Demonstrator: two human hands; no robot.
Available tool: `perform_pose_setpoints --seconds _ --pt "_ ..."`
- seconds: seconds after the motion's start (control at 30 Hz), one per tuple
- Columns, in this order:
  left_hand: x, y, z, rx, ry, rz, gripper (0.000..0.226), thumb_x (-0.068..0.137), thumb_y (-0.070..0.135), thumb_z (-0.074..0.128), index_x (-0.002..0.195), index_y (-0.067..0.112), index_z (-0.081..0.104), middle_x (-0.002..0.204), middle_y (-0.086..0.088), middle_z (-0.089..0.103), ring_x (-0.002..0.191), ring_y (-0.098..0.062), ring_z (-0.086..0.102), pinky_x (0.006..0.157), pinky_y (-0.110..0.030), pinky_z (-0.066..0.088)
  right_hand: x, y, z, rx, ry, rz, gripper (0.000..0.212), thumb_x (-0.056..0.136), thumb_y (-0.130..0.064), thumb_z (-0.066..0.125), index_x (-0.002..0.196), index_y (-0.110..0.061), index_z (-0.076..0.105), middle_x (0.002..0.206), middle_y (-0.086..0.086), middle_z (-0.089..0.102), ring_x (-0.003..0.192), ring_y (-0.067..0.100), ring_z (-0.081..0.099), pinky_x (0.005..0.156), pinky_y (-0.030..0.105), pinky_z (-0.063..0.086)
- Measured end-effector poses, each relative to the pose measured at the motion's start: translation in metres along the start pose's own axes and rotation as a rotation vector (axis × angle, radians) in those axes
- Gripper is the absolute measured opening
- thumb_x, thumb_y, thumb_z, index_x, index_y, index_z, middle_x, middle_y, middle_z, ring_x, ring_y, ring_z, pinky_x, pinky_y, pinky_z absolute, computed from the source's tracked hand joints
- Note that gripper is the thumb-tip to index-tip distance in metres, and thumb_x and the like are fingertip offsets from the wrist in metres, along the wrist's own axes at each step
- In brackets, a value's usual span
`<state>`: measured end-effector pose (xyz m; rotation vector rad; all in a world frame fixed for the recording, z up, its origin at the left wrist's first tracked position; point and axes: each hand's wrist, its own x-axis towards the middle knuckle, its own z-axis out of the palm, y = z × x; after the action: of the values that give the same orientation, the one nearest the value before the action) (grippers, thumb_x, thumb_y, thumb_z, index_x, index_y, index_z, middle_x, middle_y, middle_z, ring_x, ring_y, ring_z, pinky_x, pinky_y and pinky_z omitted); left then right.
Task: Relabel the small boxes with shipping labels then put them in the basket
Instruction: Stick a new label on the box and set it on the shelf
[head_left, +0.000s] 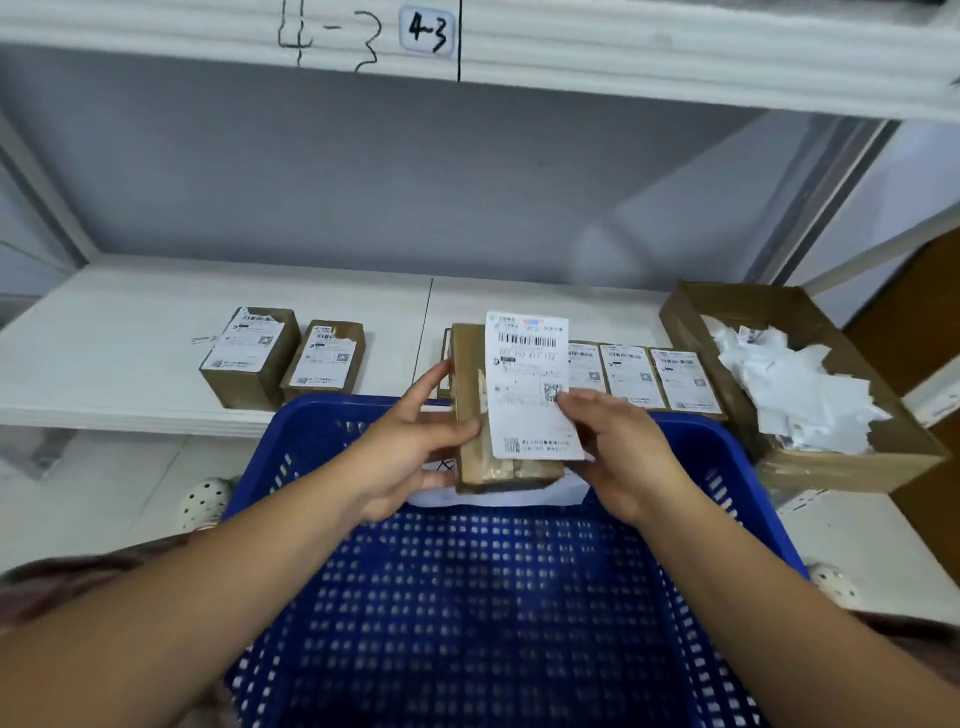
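Straight ahead, a flat white shelf board (130, 332) runs from 9 o'clock to 3 o'clock against a plain grey wall. A second white shelf (675, 57) hangs overhead at 12 o'clock, with a tag (427, 30) handwritten "4-3". A person stands before it; pale perforated clogs (202, 501) show on the light floor. A blue perforated plastic basket (322, 410) fills the view from the centre down to 6 o'clock, its far rim against the shelf edge. Above that far rim, at the centre, both hands hold a small brown cardboard box (467, 364). Its long axis runs from 6 o'clock to 12 o'clock, with the far end tipped up towards the shelf. A white shipping label (527, 384) lies along the box's top, lengthwise with it, barcode end at 12 o'clock. The left hand (410, 441) grips the box's left side, thumb on top and forefinger stretched along the side. The right hand (618, 447) holds the label at its right edge, thumb on its printed face. A white sheet (498, 493) shows just beneath the box's near end. On the shelf at 10 o'clock stand two labelled brown boxes (249, 353) side by side. A row of labelled boxes (631, 374) lies at 2 o'clock. At 3 o'clock sits an open cardboard tray (831, 470) heaped with torn white paper scraps (795, 389).
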<state>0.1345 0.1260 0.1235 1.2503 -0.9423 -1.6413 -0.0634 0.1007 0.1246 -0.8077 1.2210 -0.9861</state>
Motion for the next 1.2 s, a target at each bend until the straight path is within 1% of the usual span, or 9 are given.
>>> perform_pose_setpoints --seconds 0.1,0.2,0.33,0.43,0.6,0.83,0.97,1.07,1.2 --pt "-0.024 -0.015 0.005 -0.026 -0.027 -0.035 0.074 0.081 0.005 0.065 0.136 0.047 0.037 0.113 -0.015 0.068 0.101 -0.028 0.068 0.085 -0.049 0.055 -0.029 0.012 -0.006 0.004 0.013 0.013 0.014 0.096 -0.011 0.057 0.100 -0.003 0.067 0.096 0.010 0.076 0.092 0.023 0.070 0.082 0.036 0.054" --pt "-0.038 -0.028 0.014 -0.050 -0.014 -0.049 0.060 0.088 0.012 0.059 0.131 0.049 0.040 0.114 -0.010 0.069 0.104 -0.025 0.066 0.081 -0.045 0.056 -0.051 0.023 -0.010 0.004 0.032 -0.010 0.013 0.095 -0.010 0.059 0.093 -0.005 0.070 0.093 0.008 0.076 0.086 0.020 0.072 0.073 0.031 0.054" --pt "-0.044 -0.039 0.023 -0.028 0.035 -0.041 0.041 0.096 0.022 0.050 0.126 0.050 0.045 0.109 0.000 0.072 0.108 -0.023 0.063 0.084 -0.049 0.055 -0.063 0.031 -0.015 -0.040 0.062 -0.035 0.015 0.094 -0.009 0.060 0.086 -0.005 0.072 0.091 0.007 0.076 0.086 0.021 0.073 0.077 0.036 0.058" --pt "-0.044 -0.044 0.026 -0.011 0.058 -0.041 0.037 0.097 0.022 0.051 0.120 0.051 0.047 0.105 0.000 0.073 0.105 -0.023 0.065 0.088 -0.053 0.053 -0.064 0.036 -0.018 -0.083 0.067 -0.053 0.015 0.094 -0.008 0.060 0.086 -0.005 0.072 0.090 0.008 0.076 0.084 0.022 0.073 0.073 0.034 0.057" --pt "-0.042 -0.051 0.025 0.007 0.070 -0.080 0.033 0.097 0.022 0.051 0.107 0.054 0.048 0.097 0.002 0.074 0.099 -0.020 0.067 0.086 -0.049 0.055 -0.060 0.047 -0.017 -0.121 0.074 -0.035 0.013 0.092 -0.009 0.063 0.084 -0.006 0.072 0.088 0.006 0.076 0.080 0.018 0.072 0.071 0.032 0.053" --pt "-0.034 -0.058 0.021 0.039 0.090 -0.086 0.033 0.098 0.025 0.050 0.117 0.052 0.046 0.099 0.003 0.074 0.102 -0.020 0.066 0.085 -0.049 0.055 -0.054 0.054 -0.014 -0.143 0.088 -0.042 0.012 0.092 -0.009 0.064 0.085 -0.006 0.073 0.086 0.004 0.077 0.085 0.020 0.072 0.077 0.033 0.055" --pt "-0.031 -0.065 0.021 0.053 0.109 -0.104 0.038 0.101 0.021 0.043 0.130 0.045 0.039 0.098 0.002 0.074 0.103 -0.021 0.065 0.075 -0.041 0.057 -0.054 0.056 -0.011 -0.149 0.084 -0.023 0.012 0.092 -0.009 0.063 0.085 -0.009 0.073 0.085 0.000 0.077 0.081 0.014 0.073 0.068 0.025 0.053" --pt "-0.031 -0.066 0.021 0.065 0.116 -0.110 0.039 0.102 0.020 0.041 0.132 0.045 0.038 0.100 0.002 0.074 0.105 -0.023 0.064 0.079 -0.044 0.057 -0.054 0.057 -0.011 -0.161 0.079 -0.026 0.013 0.093 -0.009 0.062 0.084 -0.009 0.072 0.085 0.000 0.077 0.079 0.012 0.073 0.063 0.021 0.053" --pt "-0.033 -0.065 0.022 0.070 0.118 -0.105 0.039 0.102 0.019 0.041 0.132 0.044 0.038 0.101 0.002 0.073 0.105 -0.022 0.064 0.082 -0.046 0.056 -0.055 0.059 -0.009 -0.157 0.088 -0.025 0.012 0.093 -0.009 0.062 0.085 -0.007 0.072 0.084 0.001 0.077 0.077 0.012 0.073 0.063 0.021 0.053"
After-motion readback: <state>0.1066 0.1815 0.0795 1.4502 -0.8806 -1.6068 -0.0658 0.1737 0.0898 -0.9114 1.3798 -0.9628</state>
